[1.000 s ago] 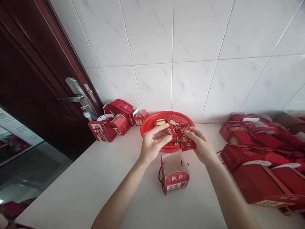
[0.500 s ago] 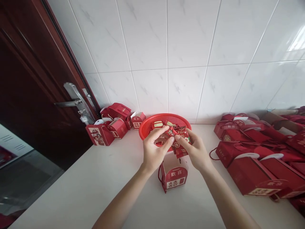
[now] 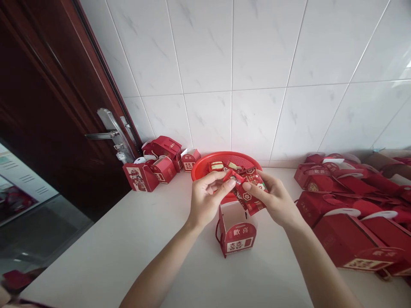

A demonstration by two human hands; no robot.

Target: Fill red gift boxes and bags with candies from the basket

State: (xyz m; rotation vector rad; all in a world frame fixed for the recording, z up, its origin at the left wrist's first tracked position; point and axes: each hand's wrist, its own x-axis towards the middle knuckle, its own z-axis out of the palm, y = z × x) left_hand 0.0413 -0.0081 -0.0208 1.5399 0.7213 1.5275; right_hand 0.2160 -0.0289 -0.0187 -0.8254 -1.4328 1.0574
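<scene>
My left hand point(image 3: 207, 196) pinches a small red wrapped candy point(image 3: 233, 177) between thumb and fingers. My right hand point(image 3: 272, 196) is closed on a flat red printed packet point(image 3: 252, 199) with flower patterns, its thumb close to the candy. Both hands are above an open red gift box point(image 3: 239, 239) with white inner walls and a cord handle, standing upright on the table. Just behind it sits a red mesh basket point(image 3: 202, 167), partly hidden by my hands, with several wrapped sweets point(image 3: 217, 165) inside.
Several red gift boxes point(image 3: 141, 176) stand at the back left by a dark door point(image 3: 41, 85) with a metal handle. Many more red boxes point(image 3: 349, 239) crowd the right side of the white table point(image 3: 135, 239). A tiled wall point(image 3: 208, 115) rises behind.
The view has shifted slightly left. My right hand has moved a little away from the left, tilting the packet outward over the box; the candy shows more plainly.
</scene>
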